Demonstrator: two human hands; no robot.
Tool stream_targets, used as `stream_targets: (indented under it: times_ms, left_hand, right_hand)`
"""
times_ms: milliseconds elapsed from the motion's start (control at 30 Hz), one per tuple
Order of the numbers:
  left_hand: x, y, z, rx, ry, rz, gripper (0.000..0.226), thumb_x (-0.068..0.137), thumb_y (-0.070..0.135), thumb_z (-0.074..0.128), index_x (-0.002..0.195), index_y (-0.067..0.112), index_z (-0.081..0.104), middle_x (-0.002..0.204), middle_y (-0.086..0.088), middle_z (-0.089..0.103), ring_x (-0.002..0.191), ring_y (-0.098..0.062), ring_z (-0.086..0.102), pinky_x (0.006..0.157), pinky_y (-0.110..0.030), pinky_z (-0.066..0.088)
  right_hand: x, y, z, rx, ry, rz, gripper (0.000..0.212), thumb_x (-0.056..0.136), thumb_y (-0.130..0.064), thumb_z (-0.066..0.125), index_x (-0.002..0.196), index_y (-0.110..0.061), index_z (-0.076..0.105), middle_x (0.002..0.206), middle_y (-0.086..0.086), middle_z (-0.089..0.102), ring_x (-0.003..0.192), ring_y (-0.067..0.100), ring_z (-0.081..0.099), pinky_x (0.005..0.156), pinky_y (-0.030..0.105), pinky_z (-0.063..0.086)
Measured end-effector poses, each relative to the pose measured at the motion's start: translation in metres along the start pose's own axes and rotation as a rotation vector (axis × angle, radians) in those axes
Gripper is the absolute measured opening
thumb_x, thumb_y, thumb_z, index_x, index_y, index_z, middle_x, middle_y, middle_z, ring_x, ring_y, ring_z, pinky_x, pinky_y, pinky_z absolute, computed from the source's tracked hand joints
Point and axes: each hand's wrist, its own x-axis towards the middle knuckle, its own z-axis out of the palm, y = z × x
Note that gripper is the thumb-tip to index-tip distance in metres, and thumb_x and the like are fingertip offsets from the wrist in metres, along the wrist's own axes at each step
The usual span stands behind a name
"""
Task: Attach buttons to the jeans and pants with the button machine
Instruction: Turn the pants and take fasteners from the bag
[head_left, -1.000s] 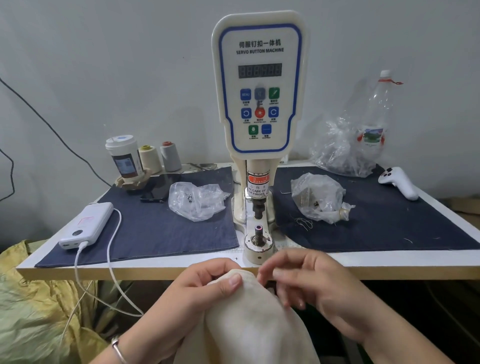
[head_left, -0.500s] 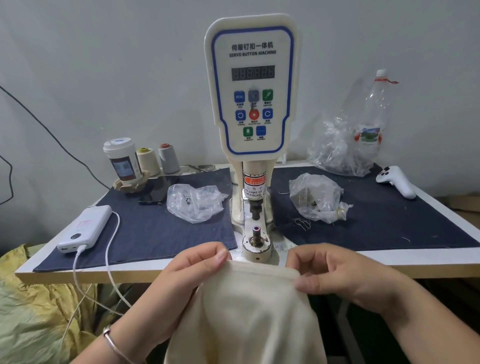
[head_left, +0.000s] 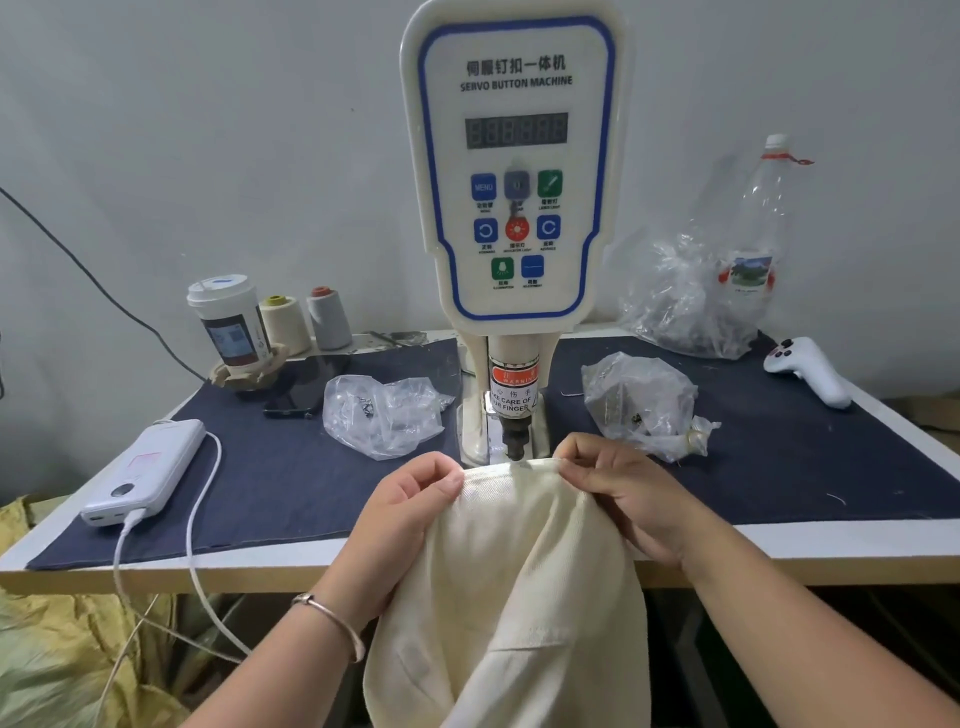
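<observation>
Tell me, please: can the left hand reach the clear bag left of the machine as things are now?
Probably yes, but not at once. The left hand pinches the cream cloth, so it must let go first. The clear bag lies just beyond it on the dark mat, with nothing between.

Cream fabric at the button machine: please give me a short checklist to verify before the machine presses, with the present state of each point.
1. Left hand pinches the cream fabric at its top edge: ok.
2. Right hand pinches the same edge on the other side: ok.
3. Edge stretched between both hands below the punch head of the button machine: ok.
4. Fingers clear of the punch: not ok; the right fingertips are close beside it.
5. Button loaded on the lower die: cannot tell, the fabric covers it.
6. Display showing a reading: cannot tell, the digits look unlit.
</observation>
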Motion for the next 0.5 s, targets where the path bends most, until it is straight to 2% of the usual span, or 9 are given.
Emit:
stream_targets:
  times_ms: [100,167,267,333,400,500]
  left_hand:
    - [0.007,-0.002,0.001,0.061,0.019,0.008,0.018,0.085,0.032,0.062,0.074,0.018,0.059,0.074,-0.005,0.051,0.07,-0.017,0.047,0.066,-0.031,0.037]
    - [0.008,-0.004,0.0,0.062,0.007,-0.013,0.019,0.083,0.033,0.062,0.071,0.019,0.058,0.07,-0.002,0.051,0.065,-0.015,0.046,0.061,-0.027,0.037]
    - [0.001,-0.012,-0.002,-0.06,-0.101,-0.039,0.021,0.083,0.033,0.066,0.074,0.017,0.058,0.069,0.0,0.054,0.059,-0.011,0.05,0.053,-0.02,0.041]
    - [-0.004,-0.017,0.0,-0.131,-0.134,-0.054,0.024,0.086,0.031,0.067,0.082,0.009,0.06,0.078,-0.005,0.058,0.067,-0.014,0.055,0.058,-0.022,0.045]
    - [-0.005,-0.02,0.001,-0.124,-0.09,-0.057,0.026,0.085,0.031,0.066,0.085,0.005,0.063,0.081,-0.009,0.059,0.073,-0.018,0.055,0.064,-0.028,0.044]
    - [-0.001,-0.02,0.001,-0.093,-0.033,-0.027,0.022,0.085,0.033,0.064,0.075,0.013,0.063,0.07,-0.004,0.054,0.064,-0.014,0.049,0.06,-0.028,0.039]
  right_hand:
    - [0.004,0.008,0.002,-0.021,0.056,-0.005,0.021,0.097,-0.013,0.053,0.077,-0.008,0.054,0.068,0.004,0.051,0.064,0.012,0.045,0.063,0.023,0.038]
    - [0.003,0.014,0.001,-0.036,0.066,0.012,0.023,0.098,-0.015,0.051,0.077,-0.008,0.055,0.069,0.006,0.05,0.063,0.012,0.045,0.062,0.024,0.038]
    - [-0.003,0.02,-0.002,-0.018,0.02,0.031,0.027,0.098,-0.016,0.051,0.073,-0.011,0.059,0.066,0.001,0.055,0.057,0.007,0.049,0.056,0.018,0.041]
    - [-0.005,0.022,-0.003,-0.006,0.002,0.031,0.024,0.096,-0.016,0.053,0.074,-0.011,0.059,0.065,0.001,0.057,0.057,0.007,0.049,0.055,0.017,0.041]
    - [-0.005,0.024,-0.002,-0.003,0.014,0.008,0.021,0.095,-0.016,0.053,0.076,-0.009,0.058,0.066,0.003,0.056,0.059,0.01,0.049,0.057,0.019,0.041]
    - [-0.001,0.025,0.0,0.007,0.051,-0.048,0.021,0.09,-0.023,0.057,0.074,-0.009,0.058,0.069,0.01,0.051,0.063,0.017,0.045,0.061,0.027,0.037]
